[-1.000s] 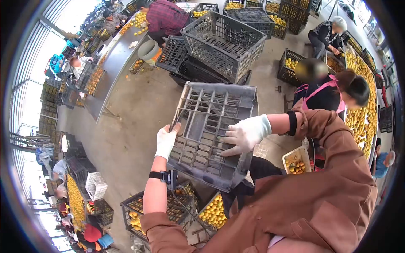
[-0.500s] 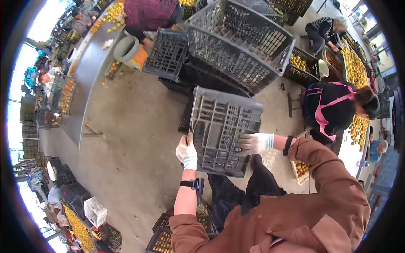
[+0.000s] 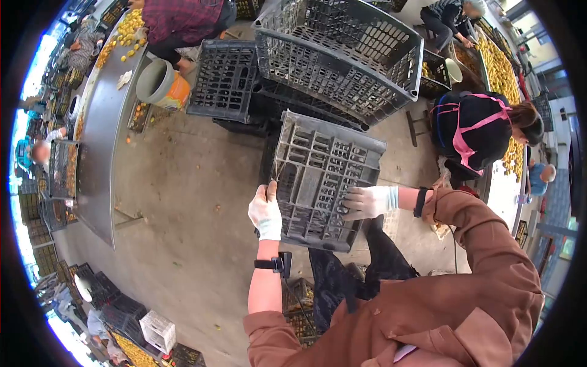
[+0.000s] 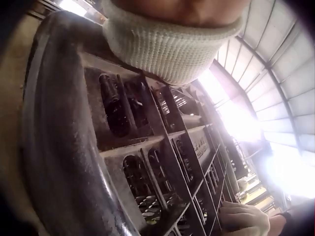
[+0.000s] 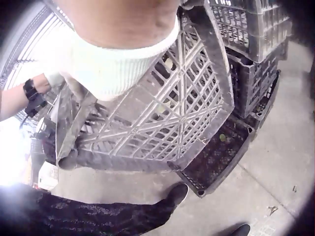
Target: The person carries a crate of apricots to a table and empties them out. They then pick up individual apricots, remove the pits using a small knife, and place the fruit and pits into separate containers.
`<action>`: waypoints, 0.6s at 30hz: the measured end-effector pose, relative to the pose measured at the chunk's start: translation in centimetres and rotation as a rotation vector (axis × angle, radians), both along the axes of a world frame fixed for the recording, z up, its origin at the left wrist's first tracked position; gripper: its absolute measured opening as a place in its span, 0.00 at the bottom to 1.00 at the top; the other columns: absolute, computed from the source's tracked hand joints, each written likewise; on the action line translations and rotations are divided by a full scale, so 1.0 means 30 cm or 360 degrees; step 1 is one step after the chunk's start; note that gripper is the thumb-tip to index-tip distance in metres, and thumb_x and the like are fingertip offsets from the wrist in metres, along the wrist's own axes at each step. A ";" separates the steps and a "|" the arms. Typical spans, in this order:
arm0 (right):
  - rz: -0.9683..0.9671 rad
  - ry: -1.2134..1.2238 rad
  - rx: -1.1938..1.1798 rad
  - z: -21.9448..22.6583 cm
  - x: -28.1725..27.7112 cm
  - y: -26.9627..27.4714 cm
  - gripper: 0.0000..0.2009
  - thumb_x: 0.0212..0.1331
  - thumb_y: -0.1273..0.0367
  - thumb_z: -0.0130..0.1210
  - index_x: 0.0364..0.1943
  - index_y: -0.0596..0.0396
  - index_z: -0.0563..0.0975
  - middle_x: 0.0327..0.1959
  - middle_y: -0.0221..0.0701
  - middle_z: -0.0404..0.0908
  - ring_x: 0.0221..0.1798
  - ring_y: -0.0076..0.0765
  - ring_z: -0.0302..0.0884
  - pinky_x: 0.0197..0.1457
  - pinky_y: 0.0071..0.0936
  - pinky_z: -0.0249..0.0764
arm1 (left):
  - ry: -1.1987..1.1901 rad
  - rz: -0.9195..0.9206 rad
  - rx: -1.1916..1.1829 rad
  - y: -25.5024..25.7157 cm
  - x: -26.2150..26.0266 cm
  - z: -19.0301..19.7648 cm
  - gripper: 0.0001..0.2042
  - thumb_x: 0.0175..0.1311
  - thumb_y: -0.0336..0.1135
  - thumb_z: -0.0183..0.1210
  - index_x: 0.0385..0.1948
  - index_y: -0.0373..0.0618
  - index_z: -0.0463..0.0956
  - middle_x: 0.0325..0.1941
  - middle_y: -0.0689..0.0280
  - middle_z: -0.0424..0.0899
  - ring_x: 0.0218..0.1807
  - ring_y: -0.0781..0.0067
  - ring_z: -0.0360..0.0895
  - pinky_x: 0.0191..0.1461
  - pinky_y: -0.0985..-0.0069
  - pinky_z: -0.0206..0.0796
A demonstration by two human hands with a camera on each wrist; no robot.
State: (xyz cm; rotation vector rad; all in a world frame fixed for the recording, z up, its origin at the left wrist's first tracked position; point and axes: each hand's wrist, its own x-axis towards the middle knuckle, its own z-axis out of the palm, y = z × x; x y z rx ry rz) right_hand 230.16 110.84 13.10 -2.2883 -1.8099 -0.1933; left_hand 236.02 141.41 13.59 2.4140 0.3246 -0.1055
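A black plastic crate [image 3: 318, 183] is held tilted before the body, its ribbed face towards the head camera. My left hand [image 3: 265, 211], in a white glove, grips its left edge near the lower corner, thumb along the ribs. On the right part of the ribs rests my right hand [image 3: 370, 202], gloved too, with fingers extended. The left wrist view shows the crate's rim [image 4: 64, 113] close up and the right hand [image 4: 243, 220] at the ribs. In the right wrist view the lattice [image 5: 172, 108] lies past the glove cuff; the right fingers are hidden there.
A large crate [image 3: 336, 67] stands on stacked crates beyond the held one, another crate [image 3: 223, 79] beside it. At left are a bucket [image 3: 162, 85] and a metal table [image 3: 101, 153]. A person in pink straps [image 3: 471, 131] sits at right by a fruit-covered table [image 3: 498, 70].
The view has swung, so the stacked crates look nearer. The held crate appears smaller and lower, and my hands appear closer together. Both stay on it.
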 end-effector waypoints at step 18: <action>-0.1164 0.0471 0.0350 -0.007 -0.373 0.478 0.26 0.50 0.66 0.47 0.58 0.54 0.69 0.46 0.43 0.75 0.44 0.40 0.77 0.48 0.34 0.73 | -0.0348 -0.1751 0.0518 -0.163 0.278 0.159 0.17 0.56 0.51 0.59 0.19 0.49 0.70 0.16 0.62 0.76 0.20 0.60 0.75 0.22 0.69 0.64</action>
